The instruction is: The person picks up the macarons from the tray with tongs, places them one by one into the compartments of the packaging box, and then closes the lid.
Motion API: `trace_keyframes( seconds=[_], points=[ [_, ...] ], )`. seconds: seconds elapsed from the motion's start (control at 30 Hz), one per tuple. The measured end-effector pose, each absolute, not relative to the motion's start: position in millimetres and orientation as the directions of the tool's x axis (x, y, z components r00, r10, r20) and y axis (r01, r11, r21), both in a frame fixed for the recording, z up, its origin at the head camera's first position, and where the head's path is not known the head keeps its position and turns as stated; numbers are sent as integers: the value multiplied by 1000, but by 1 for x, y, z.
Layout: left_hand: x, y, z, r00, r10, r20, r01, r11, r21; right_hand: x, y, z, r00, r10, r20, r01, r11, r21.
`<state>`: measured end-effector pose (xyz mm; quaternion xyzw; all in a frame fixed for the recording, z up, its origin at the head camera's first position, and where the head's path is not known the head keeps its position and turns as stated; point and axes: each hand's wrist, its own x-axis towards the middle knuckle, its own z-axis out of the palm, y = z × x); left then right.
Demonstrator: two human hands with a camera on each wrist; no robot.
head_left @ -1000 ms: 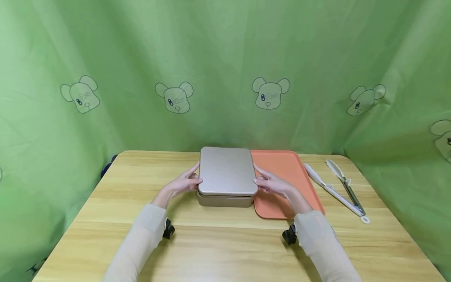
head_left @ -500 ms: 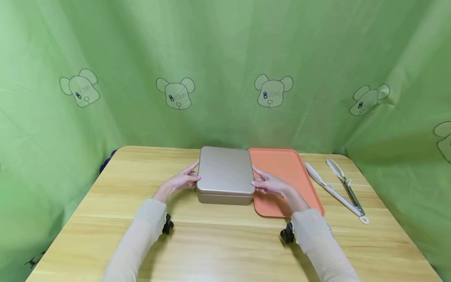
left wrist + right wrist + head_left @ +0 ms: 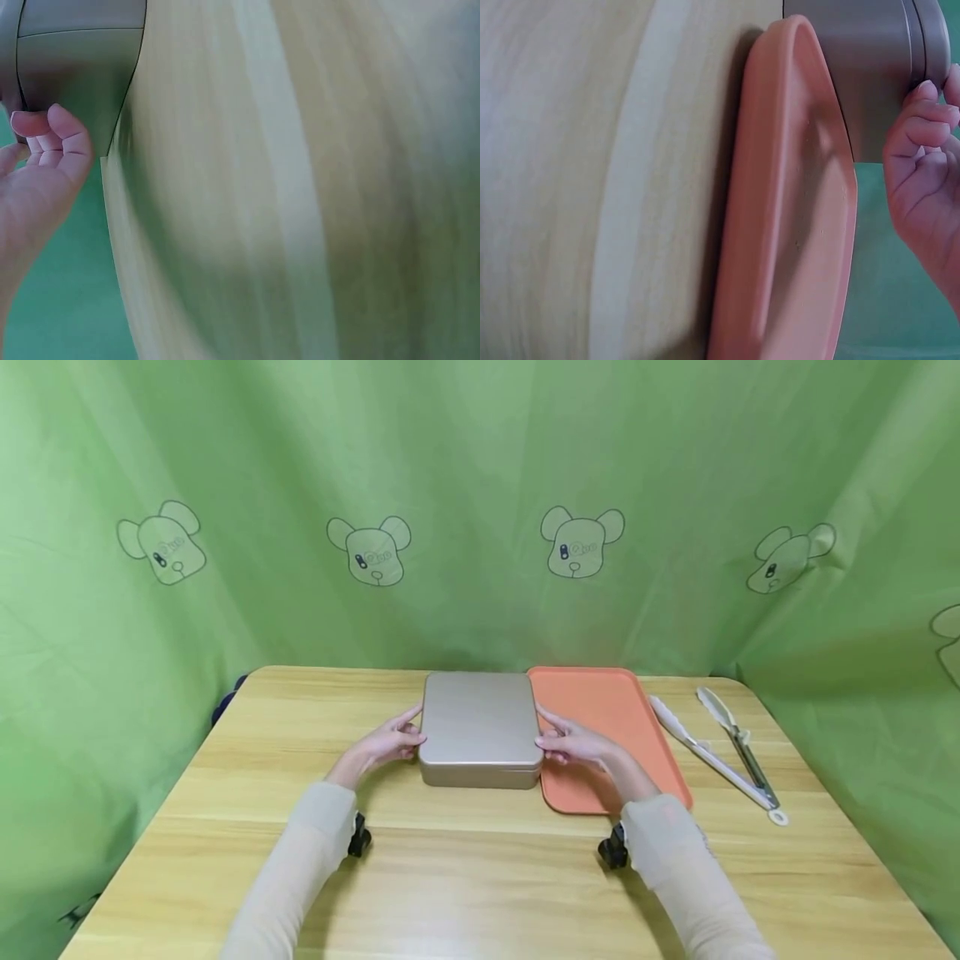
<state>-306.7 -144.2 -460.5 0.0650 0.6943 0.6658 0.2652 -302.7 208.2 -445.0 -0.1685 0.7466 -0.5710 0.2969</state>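
Observation:
A rectangular metal tin (image 3: pixel 472 778) stands at the back middle of the table, its lid (image 3: pixel 480 718) sitting on top. Only a thin seam shows at the front, slightly wider toward the right corner. My left hand (image 3: pixel 382 742) holds the lid's left edge, index finger stretched along the side and thumb near the front. On the opposite edge, my right hand (image 3: pixel 581 745) grips the lid in the same way. Curled fingertips touch near the lid seam in the right wrist view. What lies inside the tin is hidden.
An orange tray (image 3: pixel 600 702) lies just right of the tin, below my right hand. Farther right are metal tongs (image 3: pixel 720 764) with pale tips, spread apart. A green curtain (image 3: pixel 480 460) hangs behind the wooden table (image 3: pixel 480 885).
The lid has come down onto the tin; the dark gap along its front has narrowed to a thin seam. Both hands have stayed at its sides. The head view has shifted slightly.

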Motion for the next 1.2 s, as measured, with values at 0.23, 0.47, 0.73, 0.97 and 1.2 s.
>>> trace_keyframes(
  seconds=[0.23, 0.47, 0.73, 0.97, 1.2],
  points=[
    [-308, -141, -455, -862, 426, -276, -259, 98, 961, -305, 208, -444, -769, -589, -250, 92, 284, -954],
    [-312, -140, -455, -864, 413, -286, -273, 93, 958, -305, 206, -442, -768, -591, -247, 89, 284, -955],
    [-312, -140, -457, -862, 434, -262, -245, 96, 965, -305, 206, -443, -776, -579, -252, 95, 288, -953],
    [-312, -138, -457, -865, 428, -261, -239, 105, 965, -303, 208, -444, -760, -595, -261, 110, 278, -954],
    [-310, -139, -458, -866, 425, -264, -233, 125, 964, -300, 209, -445, -766, -588, -259, 116, 271, -956]
  ],
)
